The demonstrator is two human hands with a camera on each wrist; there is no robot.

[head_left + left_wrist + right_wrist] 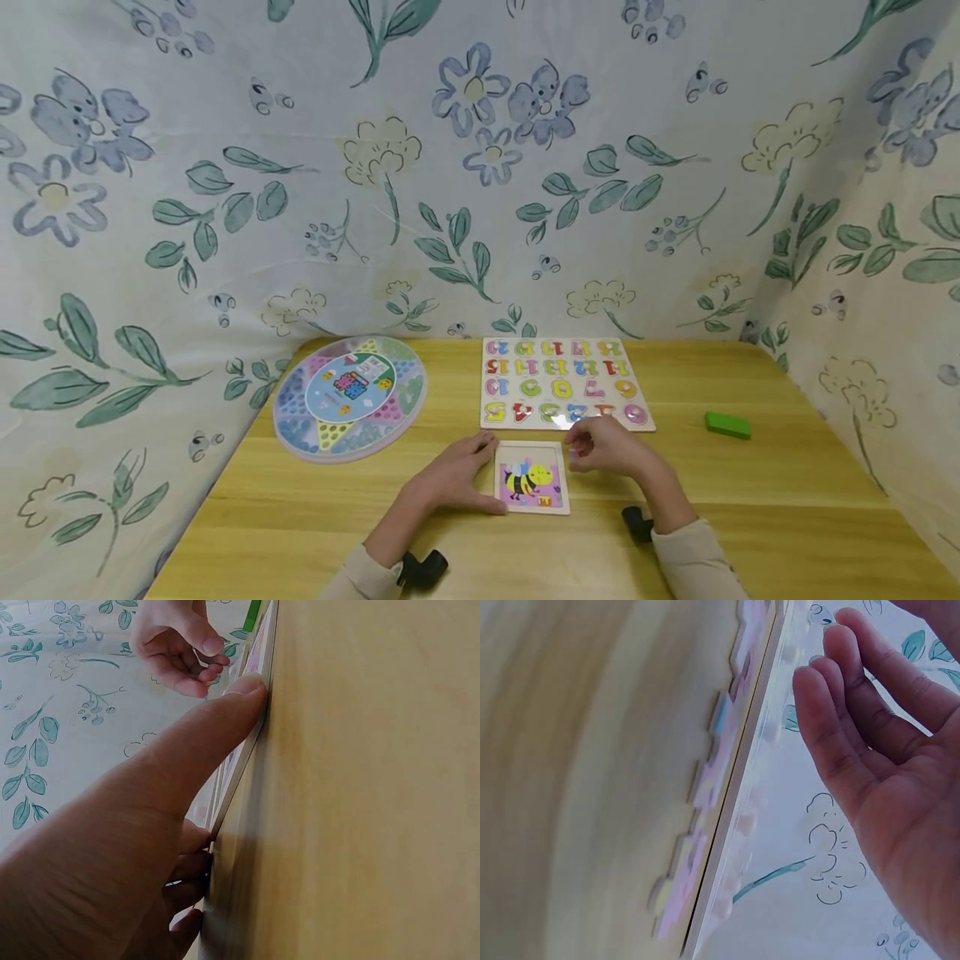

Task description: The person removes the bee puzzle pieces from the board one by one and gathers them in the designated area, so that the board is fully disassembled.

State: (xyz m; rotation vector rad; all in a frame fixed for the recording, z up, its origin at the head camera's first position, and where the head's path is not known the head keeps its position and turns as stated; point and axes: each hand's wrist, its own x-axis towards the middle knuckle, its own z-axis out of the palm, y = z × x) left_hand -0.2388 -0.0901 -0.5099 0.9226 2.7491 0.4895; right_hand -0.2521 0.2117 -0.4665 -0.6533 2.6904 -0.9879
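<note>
A small square wooden bee jigsaw puzzle lies on the table in the head view. A bare strip of its tray shows along the top. My left hand holds its left side, thumb at the near corner and fingers at the far one. Thumb and fingers also span the puzzle in the left wrist view. My right hand hovers by the upper right corner, fingers loosely bent. Nothing shows between the fingers of the right hand in the right wrist view. Jagged piece edges show there.
Behind the puzzle lies a board of colourful numbers. A round game board in clear wrapping is at the left, a green block at the right. Floral cloth hangs behind the wooden table.
</note>
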